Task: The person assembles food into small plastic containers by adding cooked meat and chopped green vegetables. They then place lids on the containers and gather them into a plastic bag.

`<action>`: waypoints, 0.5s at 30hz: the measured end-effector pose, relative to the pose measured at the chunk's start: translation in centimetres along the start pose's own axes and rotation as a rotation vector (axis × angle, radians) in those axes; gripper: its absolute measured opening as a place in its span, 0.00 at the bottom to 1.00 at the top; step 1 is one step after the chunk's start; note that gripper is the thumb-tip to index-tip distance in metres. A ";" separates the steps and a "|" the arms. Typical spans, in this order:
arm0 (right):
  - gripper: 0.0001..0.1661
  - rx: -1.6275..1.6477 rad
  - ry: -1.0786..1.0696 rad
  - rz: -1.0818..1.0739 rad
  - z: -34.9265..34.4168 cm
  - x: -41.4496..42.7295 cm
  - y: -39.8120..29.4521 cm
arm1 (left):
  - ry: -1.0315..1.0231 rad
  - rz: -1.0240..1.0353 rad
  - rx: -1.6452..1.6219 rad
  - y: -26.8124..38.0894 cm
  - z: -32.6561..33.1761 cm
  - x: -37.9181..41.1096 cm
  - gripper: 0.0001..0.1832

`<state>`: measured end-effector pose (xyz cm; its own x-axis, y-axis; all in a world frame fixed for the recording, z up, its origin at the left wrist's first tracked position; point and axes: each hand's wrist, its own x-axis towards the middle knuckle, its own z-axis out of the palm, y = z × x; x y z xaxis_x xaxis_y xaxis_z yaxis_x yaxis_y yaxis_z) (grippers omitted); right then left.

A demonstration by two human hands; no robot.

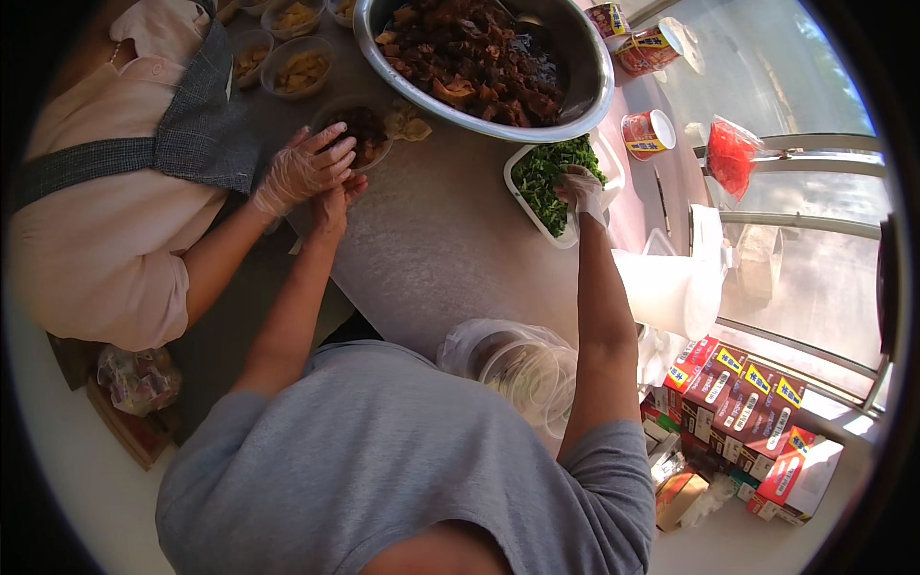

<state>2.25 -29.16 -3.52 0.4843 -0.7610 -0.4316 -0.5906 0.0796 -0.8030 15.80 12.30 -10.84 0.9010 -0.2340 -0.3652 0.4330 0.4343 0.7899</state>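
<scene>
My right hand (579, 188), in a clear plastic glove, has its fingers bunched in chopped green herbs (540, 180). These fill a white rectangular tub (514, 188). At the near rim of a clear plastic bowl (379, 159) is my left hand (332, 208), partly covered by a co-worker's gloved hand (305, 169); its grip is hidden. Dark brown chunks of food (363, 129) lie in that bowl. Beyond both hands stands a large steel basin (496, 133) of braised brown meat pieces (460, 57), with a ladle partly sunk in it.
Several clear bowls of yellow pieces (296, 72) stand at the far left. Stacked clear plastic bowls (528, 374) sit by my body. A white jug (665, 291) is beside my right forearm. Printed cartons (744, 406) are stacked by the window. A co-worker (136, 215) stands close at left.
</scene>
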 end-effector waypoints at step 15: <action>0.37 -0.669 0.136 -0.513 0.5 0.9 5.5 | -0.099 -0.054 -0.033 1.6 2.6 -3.7 0.12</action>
<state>-0.21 -29.05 -8.52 0.7396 -0.6730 0.0067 -0.5970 -0.6606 -0.4551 13.12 11.65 -6.96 0.8701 -0.3421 -0.3549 0.4829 0.4470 0.7530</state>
